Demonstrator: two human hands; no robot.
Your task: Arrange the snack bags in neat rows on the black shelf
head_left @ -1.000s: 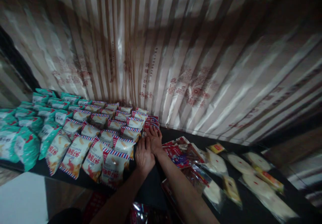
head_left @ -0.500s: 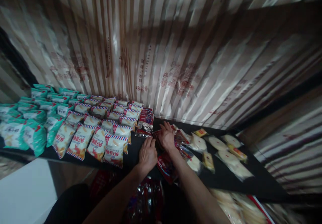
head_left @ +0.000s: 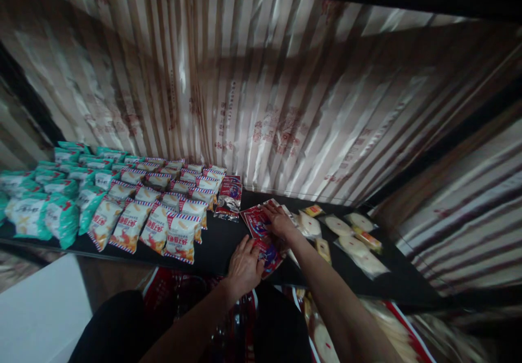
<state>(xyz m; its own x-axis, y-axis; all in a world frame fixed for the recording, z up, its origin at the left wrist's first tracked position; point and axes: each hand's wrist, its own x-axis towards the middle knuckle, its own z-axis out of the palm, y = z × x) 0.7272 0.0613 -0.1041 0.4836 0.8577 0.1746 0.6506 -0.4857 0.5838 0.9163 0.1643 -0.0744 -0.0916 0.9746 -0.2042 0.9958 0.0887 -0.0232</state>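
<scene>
Two shiny red packets with blue pictures lie flat on the black shelf in front of me. My right hand rests on the farther red packet, fingers stretched out over its right part. At the left edge of the nearer red packet is my left hand, its fingers extended and thumb apart, touching the packet. Part of each packet is hidden under my hands. Farther back, beside the rows of snack bags, a small group of red and silver packets lies on the shelf.
Rows of white snack bags and teal bags fill the left of the black shelf. Clear-wrapped round pale items and small yellow packs lie right. Boxes of goods sit below; a striped sheet hangs behind.
The red packets under my hands have shifted left and now lie more spread out and flat. My left hand has come nearer, onto the packet's edge. The camera view has shifted too.
</scene>
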